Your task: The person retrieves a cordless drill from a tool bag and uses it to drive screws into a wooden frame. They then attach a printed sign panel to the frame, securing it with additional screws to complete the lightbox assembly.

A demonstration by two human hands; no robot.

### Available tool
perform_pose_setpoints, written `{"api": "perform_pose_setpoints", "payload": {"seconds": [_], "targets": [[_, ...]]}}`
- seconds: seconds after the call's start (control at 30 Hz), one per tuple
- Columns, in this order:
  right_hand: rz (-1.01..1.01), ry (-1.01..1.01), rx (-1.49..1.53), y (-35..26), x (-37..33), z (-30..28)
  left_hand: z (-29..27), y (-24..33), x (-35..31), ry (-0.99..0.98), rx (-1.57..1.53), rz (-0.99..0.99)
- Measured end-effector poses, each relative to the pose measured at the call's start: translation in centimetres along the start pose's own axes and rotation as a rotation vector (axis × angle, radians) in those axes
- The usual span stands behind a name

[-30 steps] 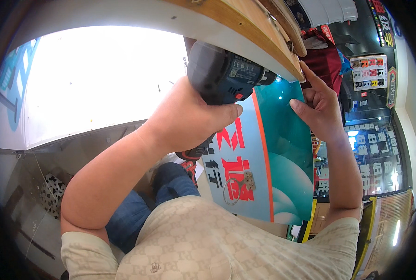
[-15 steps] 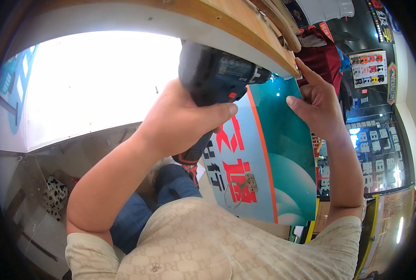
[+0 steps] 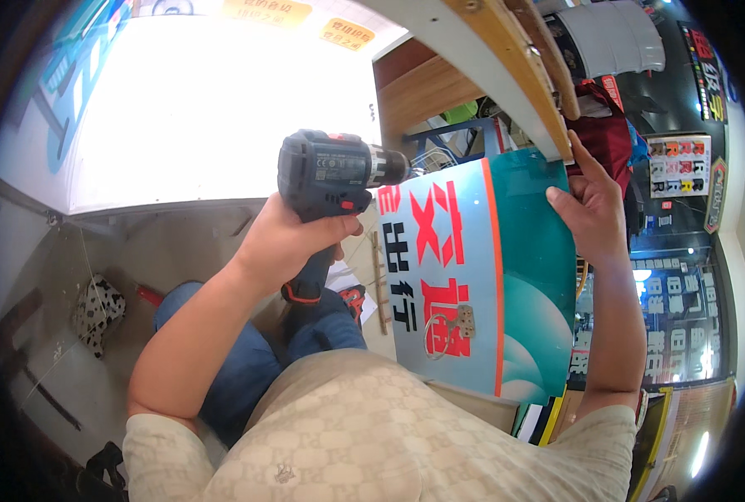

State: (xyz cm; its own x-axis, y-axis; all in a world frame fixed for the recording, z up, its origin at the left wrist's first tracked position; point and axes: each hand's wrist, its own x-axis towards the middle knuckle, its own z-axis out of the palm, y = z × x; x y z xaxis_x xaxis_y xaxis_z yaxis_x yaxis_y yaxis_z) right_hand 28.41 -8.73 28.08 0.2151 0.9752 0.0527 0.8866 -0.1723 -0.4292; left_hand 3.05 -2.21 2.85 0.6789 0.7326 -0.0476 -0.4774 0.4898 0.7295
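A dark blue cordless drill (image 3: 326, 171) is gripped by my left hand (image 3: 293, 247), its fingers wrapped round the handle. The drill's chuck points right, over the top of a printed sign panel (image 3: 439, 276) in light blue and teal with red and black characters. A gap lies between the drill's tip and the wood-edged board (image 3: 494, 54) above. My right hand (image 3: 591, 201) is at the lower right end of that board, index finger stretched against its corner and thumb apart. A metal ring with a small tag (image 3: 454, 330) lies over the sign panel.
A bright white box-like panel (image 3: 214, 117) fills the upper left. On the floor at left is a black-and-white spotted item (image 3: 99, 311). A blue metal frame (image 3: 464, 138) stands behind the sign panel, and a sample board (image 3: 679, 166) hangs on the far right wall.
My left hand has drawn the drill left and away from the board's edge, where its tip was before. The view has shifted, showing more behind the board. My right hand stays at the corner.
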Motion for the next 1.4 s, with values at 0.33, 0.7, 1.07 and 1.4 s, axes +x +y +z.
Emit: {"api": "perform_pose_setpoints", "payload": {"seconds": [0.33, 0.7, 1.07, 1.4], "targets": [[-0.058, 0.086, 0.017, 0.7, -0.4, 0.4, -2.0, -4.7, 0.9, 0.064, 0.012, -0.047], [-0.012, 0.058, -0.156, 0.0, 0.0, -0.3, -3.1, -6.5, 1.5, 0.104, 0.038, -0.086], [-0.024, 0.014, -0.119, -0.6, 0.9, -0.1, -5.1, -6.7, 1.3, 0.075, 0.055, -0.076], [-0.067, -0.006, -0.160, 0.0, 0.8, -0.8, -4.5, -6.8, 1.2, 0.080, 0.032, -0.065]]}}
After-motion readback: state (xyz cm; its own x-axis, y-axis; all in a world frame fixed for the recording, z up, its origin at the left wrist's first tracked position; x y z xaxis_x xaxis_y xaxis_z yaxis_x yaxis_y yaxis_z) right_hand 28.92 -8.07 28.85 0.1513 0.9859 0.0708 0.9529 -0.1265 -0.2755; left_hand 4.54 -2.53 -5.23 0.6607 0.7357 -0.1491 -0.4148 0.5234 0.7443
